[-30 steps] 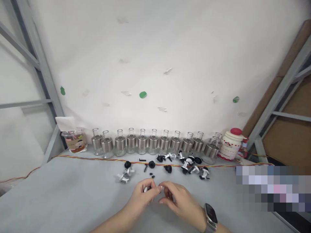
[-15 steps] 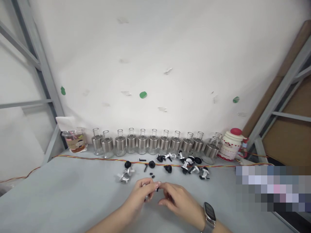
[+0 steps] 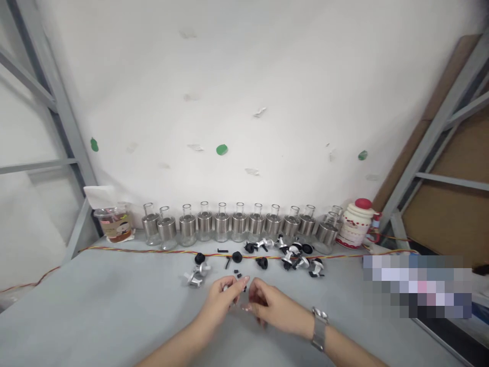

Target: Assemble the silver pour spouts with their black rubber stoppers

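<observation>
My left hand point(image 3: 223, 294) is closed around a small silver-and-black fitting point(image 3: 245, 289). Fingers hide most of it; a black tip shows beside the thumb. To its right, my right hand point(image 3: 277, 306) is apart from the fitting, its fingers curled and a gap between thumb and forefinger, with nothing visible in it. Just beyond the hands lie small black pieces point(image 3: 239, 276), a black hex key point(image 3: 227, 262) and black round stoppers point(image 3: 262, 263). Silver spout parts point(image 3: 194, 278) rest to the left, and several silver-and-black pourer tops point(image 3: 288, 261) are heaped to the right.
Glass bottles with steel sleeves point(image 3: 222, 223) line the wall. A drink cup point(image 3: 116, 224) stands left and a white-and-red jar point(image 3: 356, 224) right. A red-yellow twisted wire point(image 3: 153, 251) crosses the grey table point(image 3: 114, 306). A blurred-out patch point(image 3: 416, 285) covers the right side.
My right hand has drawn away from the left, leaving a gap between them. My left hand keeps its grip. The whole view has shifted slightly.
</observation>
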A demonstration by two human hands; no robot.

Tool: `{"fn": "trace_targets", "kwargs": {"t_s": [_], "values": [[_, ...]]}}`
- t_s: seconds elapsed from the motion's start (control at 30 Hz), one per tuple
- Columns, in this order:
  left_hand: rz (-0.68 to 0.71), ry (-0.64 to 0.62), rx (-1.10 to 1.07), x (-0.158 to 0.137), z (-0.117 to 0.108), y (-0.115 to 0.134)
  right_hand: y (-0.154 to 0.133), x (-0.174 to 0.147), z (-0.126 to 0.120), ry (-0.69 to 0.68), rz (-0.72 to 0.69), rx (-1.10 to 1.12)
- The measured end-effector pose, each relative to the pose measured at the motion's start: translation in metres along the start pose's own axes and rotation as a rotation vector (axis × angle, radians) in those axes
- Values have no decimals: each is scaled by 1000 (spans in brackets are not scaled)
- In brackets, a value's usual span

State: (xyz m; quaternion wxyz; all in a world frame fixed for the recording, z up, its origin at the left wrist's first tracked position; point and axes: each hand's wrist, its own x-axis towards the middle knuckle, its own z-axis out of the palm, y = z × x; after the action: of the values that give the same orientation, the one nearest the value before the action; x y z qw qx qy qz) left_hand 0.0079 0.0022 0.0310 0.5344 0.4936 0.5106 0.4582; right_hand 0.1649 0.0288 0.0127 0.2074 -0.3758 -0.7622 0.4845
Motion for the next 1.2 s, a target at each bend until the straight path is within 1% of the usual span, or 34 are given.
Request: {"fn": "trace_targets", "kwargs": {"t_s": [0.07, 0.1, 0.17, 0.27, 0.37, 0.43, 0.53, 0.67, 0.8, 0.9, 0.97, 1.03, 1.13, 1.2], "values": [[17, -6, 56, 4, 0, -4, 1, 2, -4, -38, -17, 185], [20, -11, 65, 5, 0, -6, 0, 1, -4, -23, -46, 236], [4, -29, 69, 7, 1, -10, -3, -3, -3, 6, -106, 257], [-41, -83, 74, 8, 3, -13, -13, -13, 2, 3, -139, 132], [-81, -137, 79, 7, 4, -14, -22, -21, 3, 86, -153, -50], [-92, -165, 82, 5, 3, -12, -25, -22, 2, 108, -169, -107], [-86, -228, 124, -2, 0, -3, -28, -23, 1, 98, -183, -125], [-86, -306, 130, -19, -1, 20, -36, -30, -1, 99, -233, -141], [-109, -394, 97, -34, 0, 45, -52, -40, -12, 103, -282, -270], [-89, -435, 68, -35, -1, 52, -57, -38, -20, 122, -312, -348], [-39, -414, 49, -30, -3, 46, -53, -32, -21, 133, -324, -370], [19, -338, 23, -24, -3, 34, -46, -26, -18, 153, -336, -378], [37, -231, 33, -21, -4, 15, -35, -23, -8, 187, -353, -403], [48, -228, 42, -23, -3, 7, -31, -26, -3, 191, -370, -454]]}}
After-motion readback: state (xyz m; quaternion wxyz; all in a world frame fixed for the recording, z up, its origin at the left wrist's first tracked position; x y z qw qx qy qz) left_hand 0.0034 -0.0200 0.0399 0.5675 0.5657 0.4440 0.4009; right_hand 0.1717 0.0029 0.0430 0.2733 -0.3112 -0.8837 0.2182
